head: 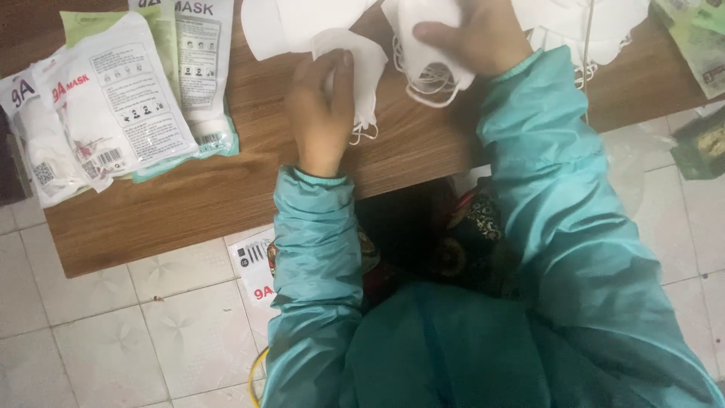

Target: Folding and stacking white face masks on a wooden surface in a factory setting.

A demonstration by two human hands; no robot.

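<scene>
My left hand (321,113) pinches a folded white face mask (364,64) on the wooden table (226,189), its ear loops dangling near the wrist. My right hand (476,34) grips a small stack of white masks (427,60) with loose elastic loops hanging below it. Both arms wear teal sleeves. More loose white masks (279,23) lie at the table's far edge, partly cut off by the frame.
Several sealed mask packets (106,98) lie on the table's left part. Another pile of white masks (596,26) sits at the far right, with green packets (698,45) beyond. A packet (253,264) lies on the tiled floor (113,340) under the table edge.
</scene>
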